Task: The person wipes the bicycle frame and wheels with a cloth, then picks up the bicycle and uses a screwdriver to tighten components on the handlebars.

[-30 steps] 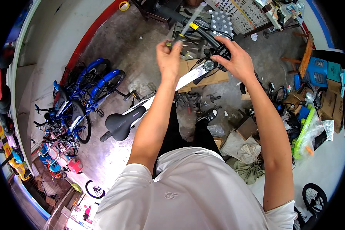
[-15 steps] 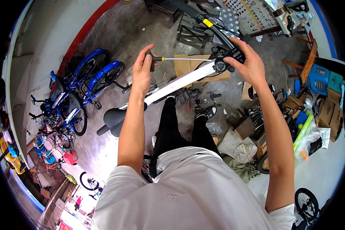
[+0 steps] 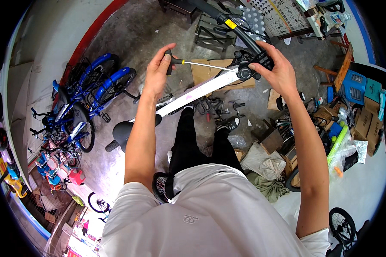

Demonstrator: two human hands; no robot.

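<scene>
In my left hand (image 3: 157, 72) is a T-handle hex key (image 3: 205, 66) with a dark handle, a yellow collar and a long silver shaft. My fingers wrap round its handle. The shaft points right, its far end at the black stem (image 3: 245, 73) of a bicycle; the tip's seat is too small to make out. My right hand (image 3: 279, 69) is closed round the black handlebar (image 3: 243, 37) beside the stem, thumb over the near side. The white frame tube (image 3: 195, 96) slants down left from the stem to a black saddle (image 3: 122, 132), partly behind my left forearm.
Blue bicycles (image 3: 88, 100) lean together at the left. A flat cardboard sheet (image 3: 203, 76) lies under the bicycle, with loose tools (image 3: 208, 109) by my feet. Boxes (image 3: 366, 124), a cloth sack (image 3: 265, 165) and bicycle parts crowd the right. A dark stand (image 3: 210, 36) stands ahead.
The hex key's handle end has risen a little with my left hand, so its shaft now slopes down toward the stem. My right hand keeps its hold. The whole view has shifted slightly.
</scene>
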